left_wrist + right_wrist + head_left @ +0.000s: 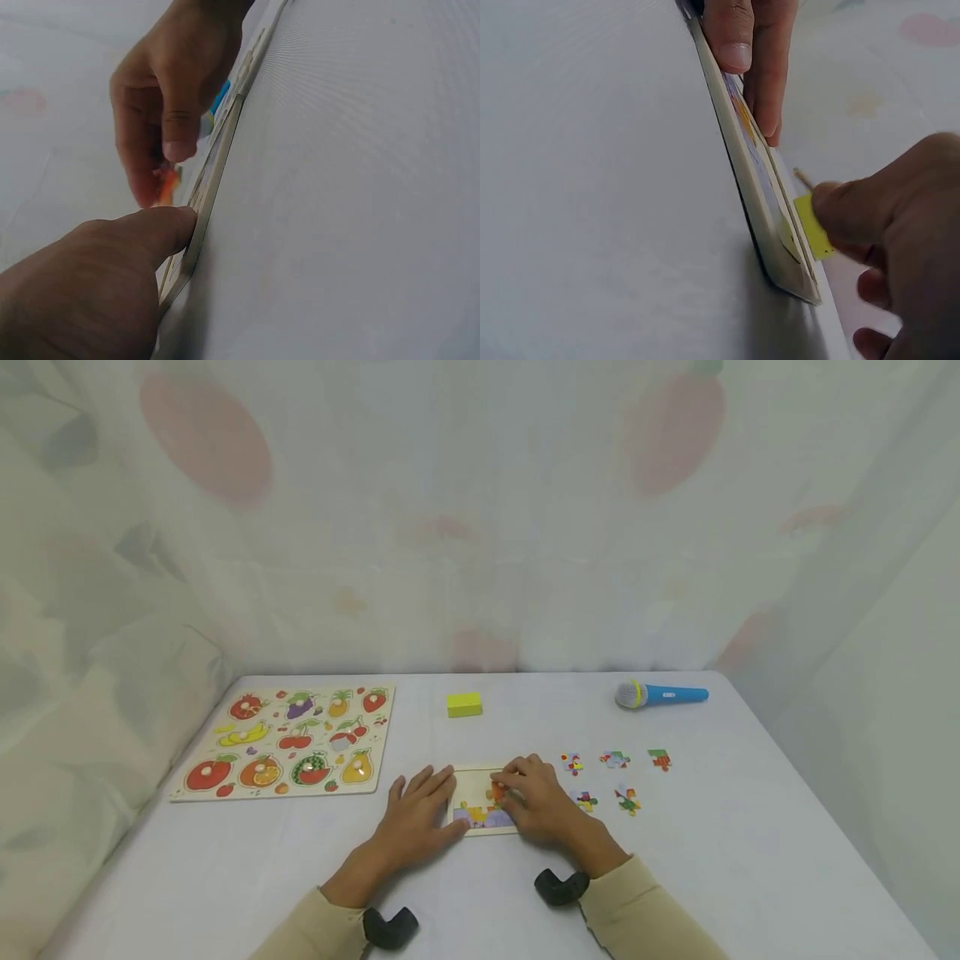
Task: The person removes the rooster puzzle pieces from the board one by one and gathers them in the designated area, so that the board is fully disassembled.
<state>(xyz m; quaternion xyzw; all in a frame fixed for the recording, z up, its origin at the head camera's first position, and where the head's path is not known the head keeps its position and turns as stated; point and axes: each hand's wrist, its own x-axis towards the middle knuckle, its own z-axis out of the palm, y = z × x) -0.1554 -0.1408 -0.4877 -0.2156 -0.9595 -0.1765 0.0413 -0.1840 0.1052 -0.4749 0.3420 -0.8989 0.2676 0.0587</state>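
Note:
A shallow puzzle tray (472, 782) with a pale wooden rim lies on the table, colourful pieces fitted along its near side. My left hand (417, 820) rests at the tray's left side with its fingers spread. Its thumb (169, 225) touches the near rim. Over the right part of the tray, my right hand (546, 806) pinches an orange jigsaw piece (169, 187) between thumb and fingers. In the right wrist view only that piece's thin edge (804, 178) shows, raised above the tray. The hand hides part of the tray's right side.
Several loose jigsaw pieces (616, 760) lie right of the tray. A fruit knob-puzzle board (352, 788) is at the left. Farther back stand a yellow block (464, 705) and a blue toy microphone (671, 694). Cloth walls (480, 527) border the table.

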